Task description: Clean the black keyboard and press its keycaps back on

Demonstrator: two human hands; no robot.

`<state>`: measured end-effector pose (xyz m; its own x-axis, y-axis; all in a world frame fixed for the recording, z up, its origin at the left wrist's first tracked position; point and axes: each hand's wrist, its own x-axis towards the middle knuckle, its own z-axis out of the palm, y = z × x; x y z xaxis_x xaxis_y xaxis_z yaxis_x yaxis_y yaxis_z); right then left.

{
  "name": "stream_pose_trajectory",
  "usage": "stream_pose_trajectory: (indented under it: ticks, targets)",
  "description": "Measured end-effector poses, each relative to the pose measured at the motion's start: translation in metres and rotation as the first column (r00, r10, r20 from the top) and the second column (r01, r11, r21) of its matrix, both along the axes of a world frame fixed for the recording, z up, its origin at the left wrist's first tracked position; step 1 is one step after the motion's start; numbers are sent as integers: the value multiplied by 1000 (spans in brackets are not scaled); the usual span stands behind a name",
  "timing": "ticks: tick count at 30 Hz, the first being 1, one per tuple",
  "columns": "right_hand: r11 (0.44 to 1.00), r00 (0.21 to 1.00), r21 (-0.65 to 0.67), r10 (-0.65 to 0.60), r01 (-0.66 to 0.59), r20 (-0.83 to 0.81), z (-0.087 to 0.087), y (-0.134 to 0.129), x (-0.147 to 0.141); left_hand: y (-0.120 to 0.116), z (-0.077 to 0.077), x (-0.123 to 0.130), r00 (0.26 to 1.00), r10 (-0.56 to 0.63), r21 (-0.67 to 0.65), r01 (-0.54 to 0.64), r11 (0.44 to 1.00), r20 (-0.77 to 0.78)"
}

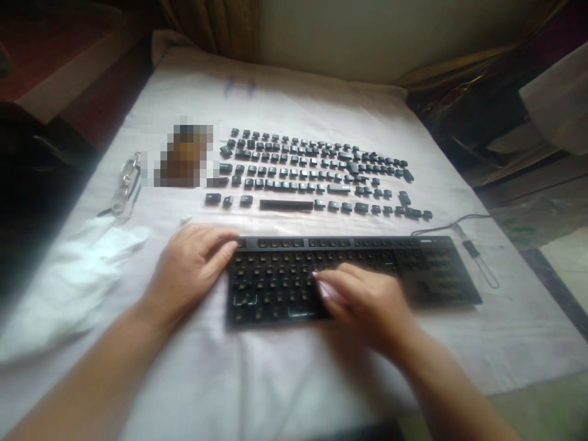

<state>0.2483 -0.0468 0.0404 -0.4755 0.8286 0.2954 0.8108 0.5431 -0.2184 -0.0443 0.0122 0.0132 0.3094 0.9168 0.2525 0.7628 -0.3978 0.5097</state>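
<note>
A black keyboard (275, 275) with its keycaps off lies on the white cloth, its bare key sockets showing. My left hand (190, 260) grips the keyboard's upper left corner between thumb and fingers. Over the middle of the keyboard, my right hand (367, 300) is closed in a pinch on a small pale pink cloth (325, 288), which touches the sockets. Loose black keycaps (294, 160) are laid out in rows behind the keyboard, with the long space bar (286, 205) in the front row.
Eyeglasses (123, 184) and a crumpled white cloth (64, 282) lie at the left. Beside the keycaps is a blurred-out brown item (186, 156). The keyboard's cable (473, 251) loops at the right. A white sheet (285, 92) covers the table.
</note>
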Motion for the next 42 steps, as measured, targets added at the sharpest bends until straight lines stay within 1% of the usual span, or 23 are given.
stream_pose_trajectory:
  ticks: [3, 6, 10, 12, 16, 19, 24, 28, 35, 42]
  targets:
    - [999, 999, -17, 38, -38, 7, 0, -3, 0, 0, -1, 0, 1000, 0, 6, 0, 1000, 9]
    - [994, 998, -87, 59, -61, -29, 0, -4, 5, 0, -2, 1, 1000, -1, 14, 1, 1000, 19]
    - [975, 996, -219, 24, -42, -85, 2, 0, 14, 0, -1, 1, 1000, 0, 4, 0, 1000, 20]
    - [971, 996, -238, 8, -27, -83, 4, 1, 17, 0, 0, 1, 1000, 6, -6, -6, 1000, 20]
    - [970, 999, -244, -21, 14, -24, 7, 0, 24, 0, 2, 2, 1000, 11, -27, -10, 1000, 8]
    - [971, 999, -233, -49, 48, 0, 5, -5, 31, 1, 3, 3, 1000, 19, -33, -19, 999, 2]
    - [981, 995, -169, -87, 94, 50, 3, -12, 43, 0, 4, 3, 1000, 30, -35, -30, 999, -2]
    - [980, 992, -161, -107, 117, 70, 5, -15, 56, 0, 4, 2, 1000, 20, -42, -20, 999, -6]
    - [974, 981, -147, -160, 175, 111, 6, -18, 81, 2, 0, 0, 1000, 7, -32, -7, 999, -4]
    - [965, 957, -57, -246, 257, 153, 3, -23, 107, 1, 4, -2, 999, 10, -69, -13, 998, -39]
